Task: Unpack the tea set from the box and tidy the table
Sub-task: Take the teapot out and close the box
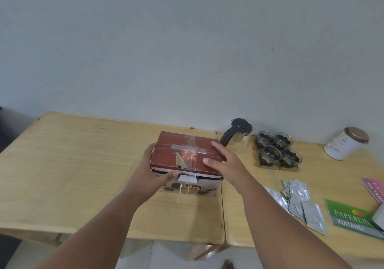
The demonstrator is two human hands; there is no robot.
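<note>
A red-brown cardboard tea set box (182,150) with torn clear tape on its lid sits on the left wooden table (72,164). My left hand (154,172) grips the box's left front corner, thumb on the front edge by a white tab. On the lid's right side rests my right hand (223,160), fingers spread. To the right stand a glass teapot (239,137) with a black lid and handle, and several glass cups (277,151) with dark inserts on a small tray.
A second wooden table (322,185) abuts on the right. It holds a white canister (346,143) with a bronze lid, several silver sachets (299,200), a green receipt book (351,216) and a pink booklet (374,187). A grey wall runs behind both tables.
</note>
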